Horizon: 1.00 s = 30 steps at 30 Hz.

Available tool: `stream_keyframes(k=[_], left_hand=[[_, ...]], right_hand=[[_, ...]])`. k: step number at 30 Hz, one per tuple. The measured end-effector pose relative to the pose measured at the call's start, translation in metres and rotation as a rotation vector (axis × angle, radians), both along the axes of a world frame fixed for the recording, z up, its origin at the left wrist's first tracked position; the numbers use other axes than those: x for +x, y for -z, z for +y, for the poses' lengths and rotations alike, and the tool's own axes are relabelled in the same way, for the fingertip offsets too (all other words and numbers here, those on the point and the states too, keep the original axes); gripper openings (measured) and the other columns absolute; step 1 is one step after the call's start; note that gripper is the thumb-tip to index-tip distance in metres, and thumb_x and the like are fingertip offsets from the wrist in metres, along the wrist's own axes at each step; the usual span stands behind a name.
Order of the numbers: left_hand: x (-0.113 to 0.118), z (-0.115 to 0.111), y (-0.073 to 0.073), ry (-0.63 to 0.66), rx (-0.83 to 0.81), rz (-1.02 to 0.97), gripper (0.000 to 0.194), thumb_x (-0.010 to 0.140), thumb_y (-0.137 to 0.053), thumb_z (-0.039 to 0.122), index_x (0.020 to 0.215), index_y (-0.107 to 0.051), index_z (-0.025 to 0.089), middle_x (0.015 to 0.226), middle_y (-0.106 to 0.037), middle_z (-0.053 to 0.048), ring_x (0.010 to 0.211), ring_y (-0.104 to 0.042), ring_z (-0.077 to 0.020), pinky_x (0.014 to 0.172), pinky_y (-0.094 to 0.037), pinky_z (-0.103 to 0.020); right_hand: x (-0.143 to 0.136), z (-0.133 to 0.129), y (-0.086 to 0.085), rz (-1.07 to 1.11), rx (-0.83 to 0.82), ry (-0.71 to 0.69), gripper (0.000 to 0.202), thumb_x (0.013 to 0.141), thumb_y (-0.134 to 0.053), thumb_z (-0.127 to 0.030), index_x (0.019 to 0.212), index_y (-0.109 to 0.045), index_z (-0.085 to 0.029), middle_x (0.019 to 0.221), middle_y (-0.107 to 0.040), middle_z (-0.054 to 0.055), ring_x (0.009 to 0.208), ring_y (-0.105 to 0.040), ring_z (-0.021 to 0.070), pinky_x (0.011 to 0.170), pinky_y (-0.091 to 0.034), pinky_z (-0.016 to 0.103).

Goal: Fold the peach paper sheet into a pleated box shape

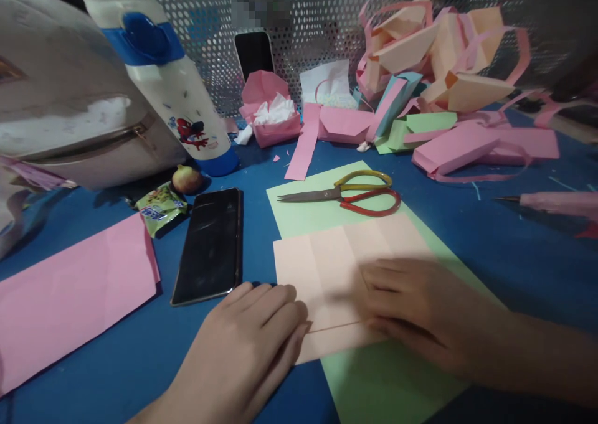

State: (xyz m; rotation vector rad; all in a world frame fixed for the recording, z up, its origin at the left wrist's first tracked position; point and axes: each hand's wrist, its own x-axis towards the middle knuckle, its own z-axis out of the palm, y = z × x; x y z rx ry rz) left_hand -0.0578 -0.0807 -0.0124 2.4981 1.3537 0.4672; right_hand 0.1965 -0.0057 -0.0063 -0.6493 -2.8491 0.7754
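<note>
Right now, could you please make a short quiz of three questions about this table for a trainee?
1. True or false: the scissors lie on the green sheet.
2. Which thing lies closest to the left hand?
A. the water bottle
B. the dark phone
C. the pile of folded paper shapes
3. Fill in: both hands press on the pale ____ paper, the right hand blurred on its near edge.

Key:
1. True
2. B
3. peach
</note>
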Motion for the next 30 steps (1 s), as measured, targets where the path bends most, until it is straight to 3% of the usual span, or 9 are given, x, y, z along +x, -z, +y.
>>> stream_keyframes(k=[10,16,24,27,30], left_hand=[[0.002,0.005,0.0,0.016,0.045,0.052,0.026,0.1,-0.039,0.017,0.087,-0.062,0.02,0.081,-0.063,-0.001,0.065,-0.055,-0.017,0.058,-0.034,-0.032],[0.005,0.003,-0.003,0.045,0.238,0.172,0.026,0.099,-0.041,0.012,0.084,-0.061,0.017,0.08,-0.066,-0.001,0.062,-0.055,-0.0167,0.058,-0.032,-0.033],[0.005,-0.011,-0.002,0.055,0.331,0.317,0.039,0.104,-0.028,0.017,0.106,-0.066,0.015,0.104,-0.071,-0.006,0.078,-0.06,-0.0216,0.073,-0.035,-0.04],[0.009,-0.014,0.001,0.077,0.375,0.276,0.044,0.105,-0.023,0.016,0.121,-0.063,0.022,0.116,-0.069,-0.004,0.097,-0.06,-0.0238,0.088,-0.036,-0.043],[0.01,-0.013,0.004,0.194,0.392,0.199,0.044,0.106,-0.024,0.018,0.129,-0.06,0.026,0.129,-0.064,0.001,0.118,-0.053,-0.0225,0.106,-0.03,-0.042]], right_hand=[[-0.001,-0.002,0.001,-0.032,0.021,-0.028,0.019,0.098,-0.044,-0.024,0.081,-0.053,-0.019,0.089,-0.057,0.004,0.078,-0.046,0.0179,0.067,-0.03,0.033],[0.0,-0.002,0.004,-0.002,0.129,-0.034,0.01,0.09,-0.049,-0.015,0.087,-0.058,-0.019,0.092,-0.06,0.006,0.082,-0.049,0.0202,0.069,-0.032,0.034],[-0.001,-0.006,0.01,0.009,0.317,-0.053,0.015,0.09,-0.047,-0.011,0.088,-0.06,-0.018,0.09,-0.063,0.006,0.083,-0.051,0.0227,0.072,-0.036,0.038],[-0.002,-0.007,0.013,0.034,0.398,-0.048,0.018,0.093,-0.045,-0.012,0.084,-0.059,-0.017,0.086,-0.063,0.006,0.08,-0.051,0.0217,0.072,-0.038,0.038],[-0.001,-0.009,0.015,0.056,0.447,-0.04,0.023,0.097,-0.04,-0.012,0.085,-0.059,-0.017,0.087,-0.064,0.006,0.081,-0.053,0.0225,0.074,-0.04,0.039]])
